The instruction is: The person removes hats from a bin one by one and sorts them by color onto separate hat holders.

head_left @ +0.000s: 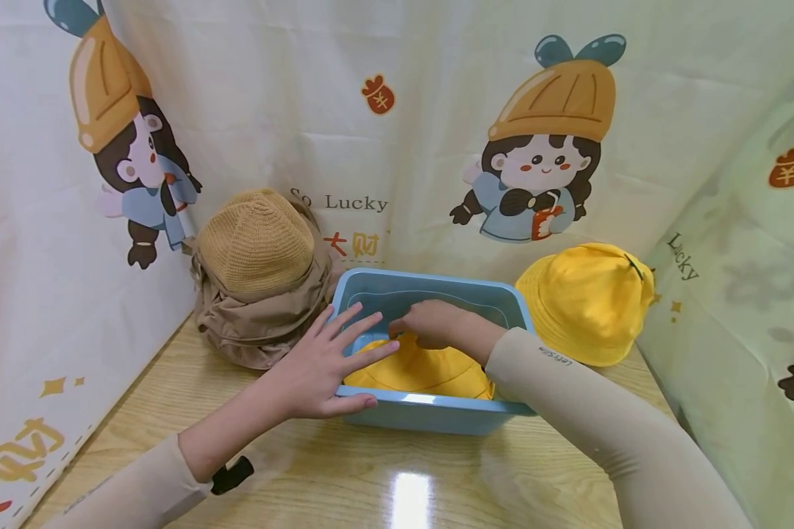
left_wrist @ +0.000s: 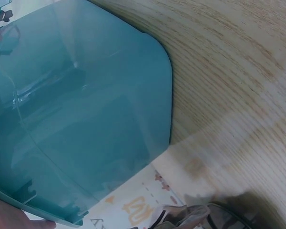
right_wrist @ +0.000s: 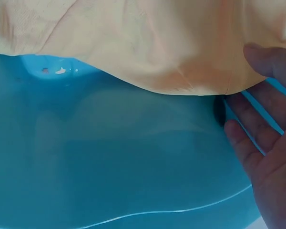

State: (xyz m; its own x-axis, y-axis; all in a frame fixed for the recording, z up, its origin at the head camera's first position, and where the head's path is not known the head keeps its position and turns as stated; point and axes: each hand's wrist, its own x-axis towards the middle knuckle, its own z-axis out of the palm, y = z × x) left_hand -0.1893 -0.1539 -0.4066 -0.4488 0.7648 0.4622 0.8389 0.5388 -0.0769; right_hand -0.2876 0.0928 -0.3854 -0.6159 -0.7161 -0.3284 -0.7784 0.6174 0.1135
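A blue plastic bin (head_left: 423, 417) stands on the table with a yellow bucket hat (head_left: 413, 371) inside. My right hand (head_left: 434, 323) reaches into the bin and pinches the hat's brim. In the right wrist view, the thumb lies over the hat's edge (right_wrist: 148, 52), which looks pale there, and the fingers of the right hand (right_wrist: 271, 133) pass beneath it. My left hand (head_left: 324, 365) rests on the bin's front left corner, fingers straight and spread. The left wrist view shows the bin's outer wall (left_wrist: 100, 109) and part of the left hand (left_wrist: 12, 212) at its rim.
Left of the bin, a tan knitted hat (head_left: 254, 242) tops a pile of brown hats (head_left: 258, 334). Another yellow bucket hat (head_left: 585, 301) sits at the right, close behind the bin. Printed curtains (head_left: 423, 147) enclose the wooden table (head_left: 331, 485) at the back and sides.
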